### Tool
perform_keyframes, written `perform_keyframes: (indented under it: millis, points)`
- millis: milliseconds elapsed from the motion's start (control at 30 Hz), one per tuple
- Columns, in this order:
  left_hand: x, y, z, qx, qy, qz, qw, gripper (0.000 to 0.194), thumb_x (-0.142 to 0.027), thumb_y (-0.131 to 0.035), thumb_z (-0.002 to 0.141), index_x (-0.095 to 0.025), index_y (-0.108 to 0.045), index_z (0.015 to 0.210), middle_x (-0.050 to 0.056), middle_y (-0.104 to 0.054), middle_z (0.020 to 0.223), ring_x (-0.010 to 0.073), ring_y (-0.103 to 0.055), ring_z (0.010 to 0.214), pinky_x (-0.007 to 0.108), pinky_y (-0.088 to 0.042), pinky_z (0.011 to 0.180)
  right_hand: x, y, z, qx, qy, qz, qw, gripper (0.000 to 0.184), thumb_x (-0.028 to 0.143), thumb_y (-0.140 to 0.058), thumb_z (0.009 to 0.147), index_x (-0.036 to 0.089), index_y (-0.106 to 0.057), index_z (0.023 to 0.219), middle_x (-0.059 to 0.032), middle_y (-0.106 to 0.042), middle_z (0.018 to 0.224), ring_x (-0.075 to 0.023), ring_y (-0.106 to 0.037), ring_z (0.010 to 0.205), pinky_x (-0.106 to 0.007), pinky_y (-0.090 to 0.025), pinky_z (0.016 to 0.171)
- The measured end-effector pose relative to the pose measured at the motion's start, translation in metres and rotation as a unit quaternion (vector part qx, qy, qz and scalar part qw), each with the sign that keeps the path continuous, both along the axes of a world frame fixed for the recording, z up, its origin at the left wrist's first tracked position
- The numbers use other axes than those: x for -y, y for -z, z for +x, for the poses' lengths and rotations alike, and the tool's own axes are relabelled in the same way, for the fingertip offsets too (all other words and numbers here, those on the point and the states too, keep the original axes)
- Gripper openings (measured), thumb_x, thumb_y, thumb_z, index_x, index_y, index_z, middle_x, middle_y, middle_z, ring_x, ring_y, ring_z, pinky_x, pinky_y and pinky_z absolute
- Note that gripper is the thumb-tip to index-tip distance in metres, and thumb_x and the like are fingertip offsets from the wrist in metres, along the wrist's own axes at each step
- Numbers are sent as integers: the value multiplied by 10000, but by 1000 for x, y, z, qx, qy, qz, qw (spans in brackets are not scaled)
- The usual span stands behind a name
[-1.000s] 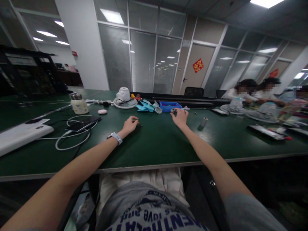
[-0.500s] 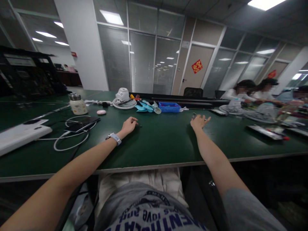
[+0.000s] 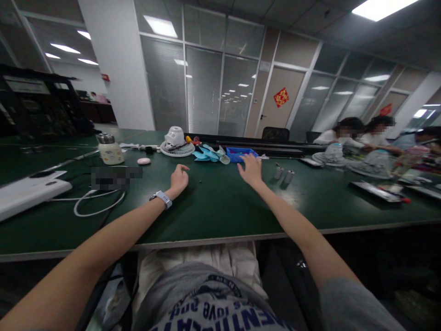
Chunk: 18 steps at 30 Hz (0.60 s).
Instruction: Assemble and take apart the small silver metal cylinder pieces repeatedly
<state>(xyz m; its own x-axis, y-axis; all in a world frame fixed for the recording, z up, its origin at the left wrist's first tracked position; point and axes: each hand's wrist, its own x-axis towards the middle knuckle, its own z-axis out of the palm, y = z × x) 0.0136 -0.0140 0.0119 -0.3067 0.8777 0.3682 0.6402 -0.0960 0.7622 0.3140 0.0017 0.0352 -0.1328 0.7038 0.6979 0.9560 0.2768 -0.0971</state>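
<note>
My right hand (image 3: 251, 171) is over the near edge of a blue plastic basket (image 3: 237, 159), fingers spread and holding nothing visible. To its right, two small silver cylinders (image 3: 288, 176) that look like motors stand on the green table (image 3: 220, 211). My left hand (image 3: 179, 179), above the table on the left, has its index finger stretched out and the others loosely bent; nothing shows in it. A tiny dark piece (image 3: 200, 181) lies just right of that hand. Light blue fan blades (image 3: 206, 154) are beside the basket, left of it.
Behind my left hand are a white fan housing with its round grille (image 3: 177, 148) and a pink oval object (image 3: 144, 161). A cream bottle (image 3: 110, 149), white cable (image 3: 99, 212) and white device (image 3: 31, 195) occupy the left. Co-workers (image 3: 347, 133) sit at the right.
My right hand has moved left from the silver cylinders to the blue basket, leaving the cylinders standing in view. My left hand has shifted slightly left, away from the tiny dark piece.
</note>
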Motion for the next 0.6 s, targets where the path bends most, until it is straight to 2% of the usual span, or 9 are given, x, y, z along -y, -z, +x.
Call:
perform_keyframes:
  millis: [67, 100, 200, 333, 433, 533, 600]
  points:
    - [2, -2, 1, -14, 0, -8, 1000, 330, -108, -386, 794, -209, -604, 1020, 50, -672, 830, 209, -633, 767, 305, -458, 735, 10, 9, -50, 47, -152, -53, 986, 430, 385, -416, 957, 221, -545, 1333, -91, -485, 1438, -245, -344, 1381, -512, -166, 1146]
    - [3, -2, 1, -23, 0, -11, 1000, 324, -106, -390, 791, -213, -608, 1005, 48, -671, 832, 210, -632, 774, 303, -458, 737, 14, 14, -71, 70, -208, -77, 973, 429, 398, -419, 962, 244, -539, 1344, -71, -465, 1457, -236, -341, 1387, -501, -176, 1149]
    - [1, 0, 1, -50, 3, -23, 998, 296, -102, -415, 772, -224, -623, 943, 43, -675, 828, 216, -634, 804, 297, -454, 747, 18, 30, -109, 109, -300, -140, 937, 417, 362, -430, 970, 263, -528, 1363, -40, -435, 1476, -221, -334, 1398, -463, -247, 1135]
    - [-1, 2, 2, -70, 10, -44, 997, 272, -111, -440, 755, -234, -635, 899, 47, -686, 831, 230, -636, 814, 303, -449, 745, 12, 37, -113, 95, -326, -163, 926, 342, 278, -468, 959, 271, -623, 1263, -4, -566, 1356, -210, -436, 1334, -418, -336, 1092]
    - [-1, 1, 3, -81, 14, -49, 995, 263, -117, -446, 754, -234, -637, 892, 51, -691, 858, 233, -635, 830, 303, -447, 741, 13, 36, -107, 62, -318, -158, 933, 279, 252, -534, 924, 281, -698, 1148, 4, -688, 1176, -189, -600, 1147, -337, -431, 991]
    - [1, 0, 3, -83, 21, -56, 995, 270, -114, -440, 754, -229, -635, 901, 49, -687, 844, 227, -633, 811, 299, -442, 716, 14, 29, -96, 45, -272, -142, 951, 278, 220, -552, 905, 295, -714, 1118, 6, -730, 1064, -188, -666, 973, -314, -467, 887]
    - [1, 0, 2, -79, 26, -60, 995, 273, -112, -437, 754, -227, -634, 905, 46, -684, 826, 221, -631, 785, 294, -439, 696, 11, 19, -76, 42, -222, -107, 968, 309, 193, -523, 912, 296, -709, 1136, -4, -725, 1080, -200, -658, 973, -331, -452, 884]
